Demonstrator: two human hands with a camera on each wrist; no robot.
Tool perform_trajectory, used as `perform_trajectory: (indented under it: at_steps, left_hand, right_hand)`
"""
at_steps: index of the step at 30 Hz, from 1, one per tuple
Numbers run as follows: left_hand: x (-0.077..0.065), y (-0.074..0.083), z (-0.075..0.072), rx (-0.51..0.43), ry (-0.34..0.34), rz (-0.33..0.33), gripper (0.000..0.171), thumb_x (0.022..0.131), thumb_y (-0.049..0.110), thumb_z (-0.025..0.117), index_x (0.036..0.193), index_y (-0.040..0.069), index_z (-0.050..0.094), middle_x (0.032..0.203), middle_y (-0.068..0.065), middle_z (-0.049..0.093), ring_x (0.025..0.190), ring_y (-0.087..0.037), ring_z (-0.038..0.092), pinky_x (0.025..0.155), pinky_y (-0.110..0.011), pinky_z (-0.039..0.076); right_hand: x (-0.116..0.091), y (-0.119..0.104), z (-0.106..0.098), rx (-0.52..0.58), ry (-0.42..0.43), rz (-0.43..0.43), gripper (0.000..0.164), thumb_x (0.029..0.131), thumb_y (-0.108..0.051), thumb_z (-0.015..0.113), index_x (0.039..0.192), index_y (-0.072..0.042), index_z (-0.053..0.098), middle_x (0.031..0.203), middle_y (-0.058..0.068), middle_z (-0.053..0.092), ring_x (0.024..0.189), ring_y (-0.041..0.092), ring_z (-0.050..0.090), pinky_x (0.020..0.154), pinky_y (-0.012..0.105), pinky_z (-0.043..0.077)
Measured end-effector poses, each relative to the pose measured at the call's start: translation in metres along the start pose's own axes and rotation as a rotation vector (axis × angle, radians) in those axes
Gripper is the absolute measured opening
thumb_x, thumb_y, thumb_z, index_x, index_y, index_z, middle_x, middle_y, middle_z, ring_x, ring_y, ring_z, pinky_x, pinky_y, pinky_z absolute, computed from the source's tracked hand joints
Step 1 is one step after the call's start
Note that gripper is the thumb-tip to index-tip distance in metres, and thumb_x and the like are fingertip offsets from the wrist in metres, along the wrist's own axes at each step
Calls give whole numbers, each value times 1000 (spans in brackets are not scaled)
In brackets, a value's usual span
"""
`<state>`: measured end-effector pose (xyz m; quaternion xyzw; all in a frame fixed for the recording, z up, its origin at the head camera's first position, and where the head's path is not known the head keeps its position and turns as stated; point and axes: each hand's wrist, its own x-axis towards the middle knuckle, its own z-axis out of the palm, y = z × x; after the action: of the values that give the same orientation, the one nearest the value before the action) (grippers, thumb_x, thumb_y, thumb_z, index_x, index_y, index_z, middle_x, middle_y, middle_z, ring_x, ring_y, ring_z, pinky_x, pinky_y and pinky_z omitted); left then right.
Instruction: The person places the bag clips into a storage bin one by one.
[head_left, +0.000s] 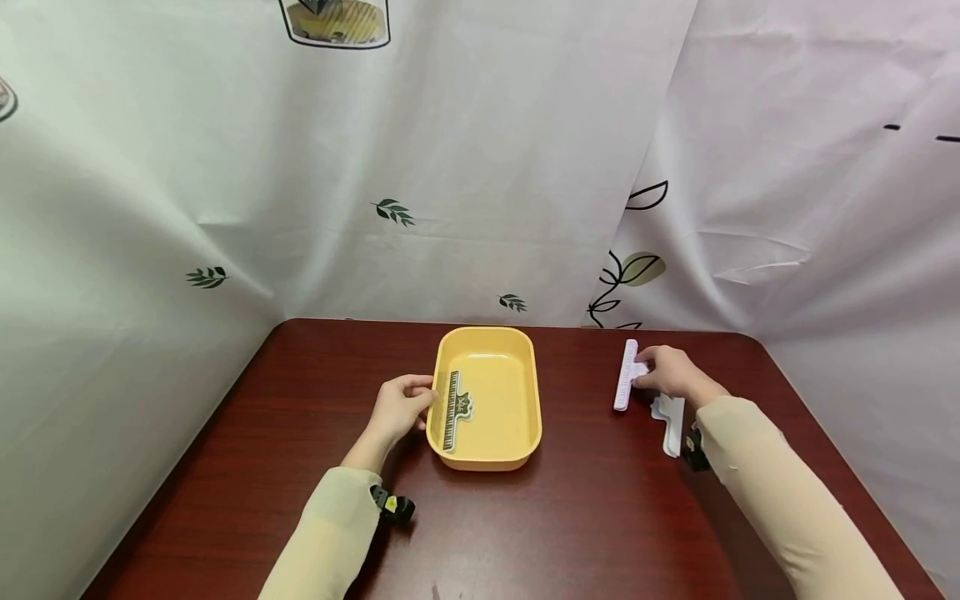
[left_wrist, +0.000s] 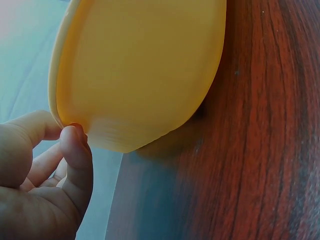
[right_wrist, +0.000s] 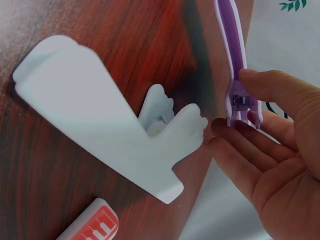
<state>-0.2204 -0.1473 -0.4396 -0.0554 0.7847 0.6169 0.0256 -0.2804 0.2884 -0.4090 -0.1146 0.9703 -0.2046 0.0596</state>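
My left hand (head_left: 396, 410) pinches the left rim of a yellow tray (head_left: 491, 463) between thumb and fingers, as the left wrist view also shows. Inside the tray, along its left side, lies a sealing clip (head_left: 452, 412) with a piano-key pattern and a dark animal figure. Over at the right, my right hand (head_left: 671, 372) holds a light purple sealing clip (head_left: 626, 377) by its handle end; its spring shows in the right wrist view. Just below that hand, a white sealing clip (right_wrist: 90, 105) with a scalloped grip lies on the table.
A red-and-white piece (right_wrist: 97, 225) with a key-like print shows at the lower edge of the right wrist view. The dark red wooden table (head_left: 585, 517) ends at a pale printed curtain (head_left: 465, 167) at the back and sides.
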Motion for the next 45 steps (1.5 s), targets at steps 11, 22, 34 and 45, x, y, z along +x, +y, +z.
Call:
perform_trajectory:
  at_steps: [11,22,34,45]
  left_hand:
    - [-1,1,0,0,0,0,38,82,5,64,119,-3,60,89,-14,67,51,-11,57,42,-24,48]
    - [-1,3,0,7,4,0,37,82,4,63,118,-2,61,89,-14,67,51,-10,57,42,-25,49]
    - [-1,4,-1,20,3,5,37,83,5,63,119,-1,60,93,-17,67,52,-11,57,43,-25,49]
    - [-1,2,0,24,7,2,36,83,6,64,119,-1,61,93,-17,67,53,-11,57,43,-25,50]
  right_hand:
    - [0,-9,-2,15,38,-17,47,78,-19,73,114,9,61,108,28,62,91,33,56,83,49,49]
    - [1,-12,-4,12,74,-42,46,78,-19,71,116,7,61,106,26,64,92,32,58,84,49,49]
    - [2,-21,-8,17,88,-59,47,78,-18,72,117,5,60,104,23,66,93,35,59,83,47,49]
    - [-1,-29,-7,34,113,-81,45,78,-18,73,116,4,61,98,19,67,89,32,60,77,41,49]
